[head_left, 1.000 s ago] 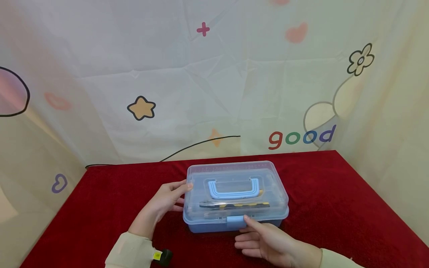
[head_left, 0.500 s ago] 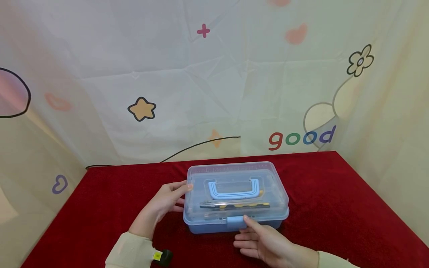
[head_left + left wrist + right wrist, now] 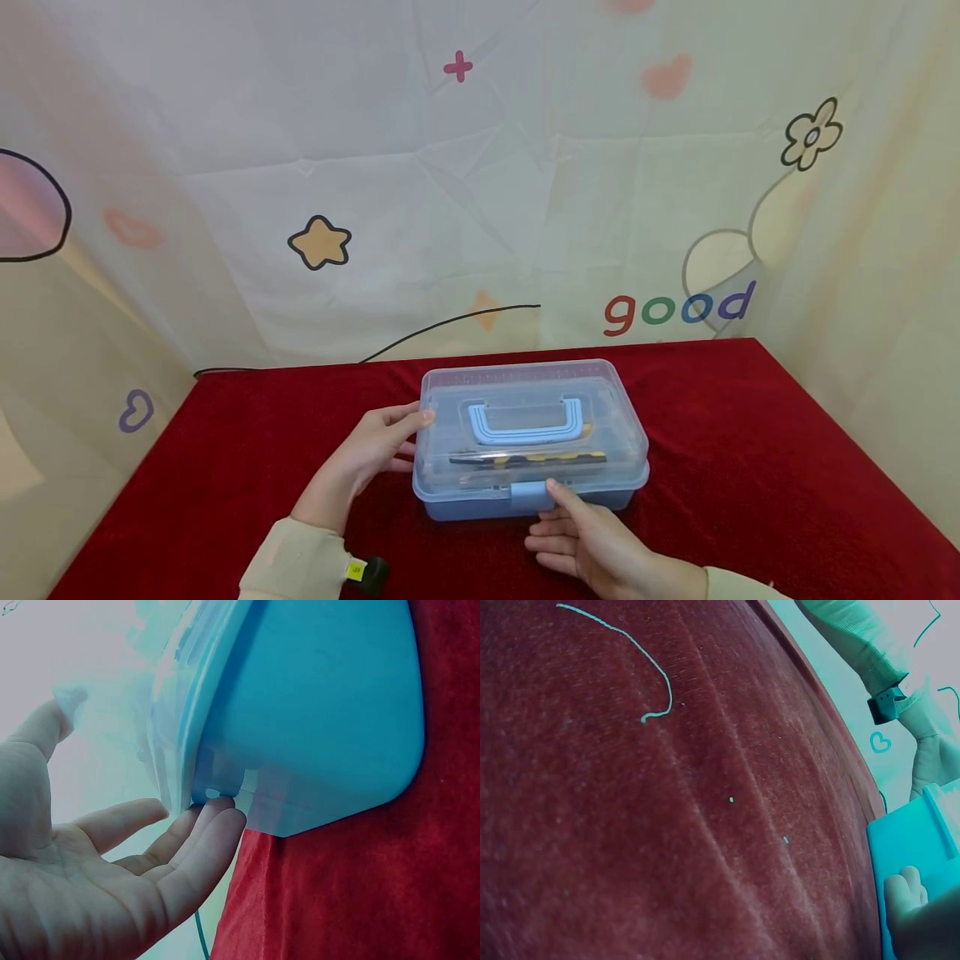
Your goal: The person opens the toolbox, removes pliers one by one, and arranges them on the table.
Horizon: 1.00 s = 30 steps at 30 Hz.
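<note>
A blue plastic toolbox [image 3: 450,510] with a clear lid [image 3: 442,392] and a light-blue carry handle [image 3: 528,435] sits on red cloth, lid down. A long black-and-yellow thing [image 3: 555,458] shows through the lid. My left hand [image 3: 378,446] is at the box's left end, thumb on the lid's edge and the other fingers spread below. In the left wrist view, fingertips [image 3: 225,817] touch near the rim beside a hinge-like part. My right hand [image 3: 588,537] is at the front, its thumb against the right edge of the latch [image 3: 531,497], its other fingers loosely bent below.
Red cloth [image 3: 750,467] covers the table around the box. Behind it hangs a pale printed curtain [image 3: 390,192]. A black device [image 3: 371,575] is strapped at the left wrist. A loose thread [image 3: 660,671] lies on the cloth in the right wrist view.
Both hands keep their places on the box. The right hand and forearm have drawn very slightly left; the whole head view has shifted a little.
</note>
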Each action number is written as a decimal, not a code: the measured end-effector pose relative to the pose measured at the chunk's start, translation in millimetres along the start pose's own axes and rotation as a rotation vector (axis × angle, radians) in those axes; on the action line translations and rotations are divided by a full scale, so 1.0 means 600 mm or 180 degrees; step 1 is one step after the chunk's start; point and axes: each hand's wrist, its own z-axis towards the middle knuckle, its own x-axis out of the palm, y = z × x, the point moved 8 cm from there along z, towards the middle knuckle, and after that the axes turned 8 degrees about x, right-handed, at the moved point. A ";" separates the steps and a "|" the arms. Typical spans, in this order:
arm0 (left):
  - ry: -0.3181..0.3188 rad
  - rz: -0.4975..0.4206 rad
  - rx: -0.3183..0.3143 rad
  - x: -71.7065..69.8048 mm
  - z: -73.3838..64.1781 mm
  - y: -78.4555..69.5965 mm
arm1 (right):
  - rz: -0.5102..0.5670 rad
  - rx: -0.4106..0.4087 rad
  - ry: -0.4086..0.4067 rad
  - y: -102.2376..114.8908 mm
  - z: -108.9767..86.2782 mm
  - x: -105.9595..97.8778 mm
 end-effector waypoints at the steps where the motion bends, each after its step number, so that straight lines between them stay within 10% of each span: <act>1: -0.0003 0.0007 -0.0003 0.000 0.000 0.000 | -0.0001 -0.0005 -0.0011 0.000 -0.001 0.000; 30: -0.0008 -0.0010 -0.0026 0.000 -0.001 -0.001 | -0.0092 0.0070 0.0095 0.018 -0.019 -0.001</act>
